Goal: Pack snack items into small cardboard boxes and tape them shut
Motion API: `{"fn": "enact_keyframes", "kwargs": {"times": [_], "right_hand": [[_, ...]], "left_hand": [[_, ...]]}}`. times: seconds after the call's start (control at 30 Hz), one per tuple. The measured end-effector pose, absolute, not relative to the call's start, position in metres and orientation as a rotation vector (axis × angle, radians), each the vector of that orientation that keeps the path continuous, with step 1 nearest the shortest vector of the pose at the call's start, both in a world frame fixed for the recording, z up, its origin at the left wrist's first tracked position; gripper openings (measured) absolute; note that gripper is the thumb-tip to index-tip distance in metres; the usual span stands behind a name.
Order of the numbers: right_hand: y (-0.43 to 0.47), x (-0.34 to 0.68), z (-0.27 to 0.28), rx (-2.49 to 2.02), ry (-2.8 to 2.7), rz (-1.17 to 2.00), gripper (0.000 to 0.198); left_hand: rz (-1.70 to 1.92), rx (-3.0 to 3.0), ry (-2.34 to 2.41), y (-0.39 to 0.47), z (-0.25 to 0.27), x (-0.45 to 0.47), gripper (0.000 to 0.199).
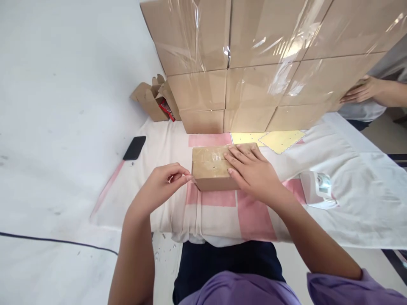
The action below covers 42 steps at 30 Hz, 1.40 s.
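Observation:
A small brown cardboard box (210, 169) lies on the cloth-covered table in front of me, with clear tape across its top. My right hand (251, 171) rests flat on the box's right side, fingers stretched out over the top. At the box's near left corner, my left hand (171, 182) is closed in a pinch. Between its thumb and fingertip there seems to be the end of a piece of clear tape (193, 180) hanging off the box's left edge.
Behind rises a stack of plastic-wrapped cartons (254, 84), where another person's hand (362, 90) touches the right side. A tape dispenser (319, 189) stands at right, yellow sheets (281, 142) lie behind the box, and a black phone-like object (134, 148) and an open carton (149, 101) are left.

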State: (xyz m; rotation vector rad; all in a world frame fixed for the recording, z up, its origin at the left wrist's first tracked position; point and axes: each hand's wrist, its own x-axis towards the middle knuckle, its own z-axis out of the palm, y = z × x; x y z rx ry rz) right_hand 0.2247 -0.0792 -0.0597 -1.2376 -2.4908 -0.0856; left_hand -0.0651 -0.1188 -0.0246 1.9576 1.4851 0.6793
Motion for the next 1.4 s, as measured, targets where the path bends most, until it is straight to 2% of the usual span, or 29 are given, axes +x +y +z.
{"fn": "enact_keyframes", "kwargs": {"times": [0.13,0.3,0.47,0.57,0.63,0.7,0.8,0.9,1.03,1.1,1.17,1.3,1.4], "right_hand": [[-0.082,0.222,-0.071,-1.308,-2.48,-0.076,0.05],[-0.083,0.224,-0.068,-1.33,-2.443,-0.048,0.048],[-0.082,0.224,-0.068,-1.326,-2.418,-0.029,0.046],[-0.082,0.224,-0.069,-1.316,-2.398,-0.029,0.046],[-0.083,0.223,-0.071,-1.303,-2.388,-0.023,0.045],[-0.085,0.221,-0.074,-1.288,-2.358,-0.017,0.044],[-0.086,0.225,-0.081,-1.339,-2.108,-0.042,0.045],[-0.078,0.246,-0.088,-1.301,-1.886,0.126,0.064],[-0.065,0.28,-0.097,-1.053,-2.126,0.625,0.107],[-0.068,0.287,-0.098,-1.035,-2.205,0.705,0.119],[-0.082,0.289,-0.097,-1.07,-2.195,0.656,0.113],[-0.138,0.313,-0.085,-1.159,-1.926,0.372,0.067],[-0.185,0.372,-0.077,-1.327,-1.502,0.111,0.052]], "left_hand": [[0.551,1.805,1.404,-0.088,-0.01,-0.066,0.02],[0.412,1.823,1.38,-0.048,-0.005,-0.049,0.014],[0.364,1.927,1.491,-0.03,-0.017,-0.038,0.012],[0.472,2.023,1.597,-0.036,-0.032,-0.035,0.01],[0.64,2.027,1.709,-0.042,-0.042,-0.034,0.023],[0.785,1.924,1.76,-0.048,-0.051,-0.035,0.047],[0.728,1.664,1.563,-0.057,-0.061,-0.039,0.078],[0.647,1.446,1.384,-0.066,-0.069,-0.045,0.094],[0.779,1.324,1.287,-0.071,-0.082,-0.049,0.091],[0.869,1.279,1.243,-0.071,-0.092,-0.051,0.085],[0.973,1.207,1.181,-0.071,-0.108,-0.052,0.077],[0.961,1.023,1.042,-0.077,-0.153,-0.054,0.074],[1.082,0.986,1.149,-0.086,-0.18,-0.052,0.054]]}}
